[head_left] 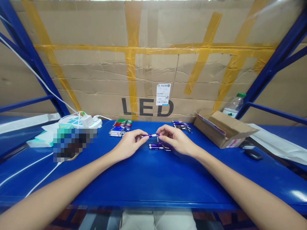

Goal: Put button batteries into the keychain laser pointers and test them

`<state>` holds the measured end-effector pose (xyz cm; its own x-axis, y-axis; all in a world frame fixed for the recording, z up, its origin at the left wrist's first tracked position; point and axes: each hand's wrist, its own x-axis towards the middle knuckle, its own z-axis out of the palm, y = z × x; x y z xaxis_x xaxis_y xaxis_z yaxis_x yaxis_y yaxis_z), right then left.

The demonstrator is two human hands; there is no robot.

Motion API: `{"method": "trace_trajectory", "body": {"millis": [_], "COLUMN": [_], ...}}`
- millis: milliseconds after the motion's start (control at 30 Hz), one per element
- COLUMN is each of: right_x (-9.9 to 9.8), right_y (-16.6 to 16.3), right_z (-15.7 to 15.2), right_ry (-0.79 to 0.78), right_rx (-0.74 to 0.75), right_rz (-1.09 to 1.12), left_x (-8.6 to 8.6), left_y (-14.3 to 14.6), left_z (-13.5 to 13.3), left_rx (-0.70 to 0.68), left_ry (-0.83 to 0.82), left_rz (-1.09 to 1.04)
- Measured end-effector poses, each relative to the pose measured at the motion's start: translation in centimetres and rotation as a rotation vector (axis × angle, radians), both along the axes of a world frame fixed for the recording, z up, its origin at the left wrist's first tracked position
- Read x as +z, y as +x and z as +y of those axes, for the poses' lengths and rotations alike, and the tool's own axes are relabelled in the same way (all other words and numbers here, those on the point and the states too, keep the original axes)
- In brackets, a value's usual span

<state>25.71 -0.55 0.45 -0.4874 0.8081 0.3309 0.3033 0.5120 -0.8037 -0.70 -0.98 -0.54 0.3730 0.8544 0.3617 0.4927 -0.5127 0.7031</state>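
Observation:
Between my two hands is a slim purple keychain flashlight (150, 135), held level a little above the blue table (144, 185). My left hand (130, 142) pinches its left end between thumb and fingertips. At the other end, by the clip and strap, my right hand (174, 139) has its thumb and fingers closed on it. Just below lie a few more purple flashlights (157, 147) with their clips pointing right. Left of centre, a row of flashlights (121, 126) is sorted by colour: green, red, blue and silver. Blue and black flashlights (181, 125) lie beyond my right hand.
An open cardboard box (223, 131) stands at the right, with a black computer mouse (253, 154) and a plastic bottle (233, 105) near it. At the left are a power strip (72, 121), white cables and a pixelated item (72, 145). Large taped cardboard (100, 80) backs the table.

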Motion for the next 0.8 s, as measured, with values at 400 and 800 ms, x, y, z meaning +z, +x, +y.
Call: {"method": "trace_trajectory", "body": {"millis": [400, 800], "right_x": [0.32, 0.51], "right_y": [-0.25, -0.15], "right_z": [-0.22, 0.42], "right_ry": [-0.07, 0.005], "right_rx": [-0.01, -0.048], "right_rz": [0.079, 0.249], "left_x": [0.25, 0.11], "left_y": [-0.01, -0.05], "left_z": [-0.19, -0.31], "left_rx": [0.003, -0.06], "left_ry": [0.122, 0.188], "left_rz": [0.047, 0.139]}}
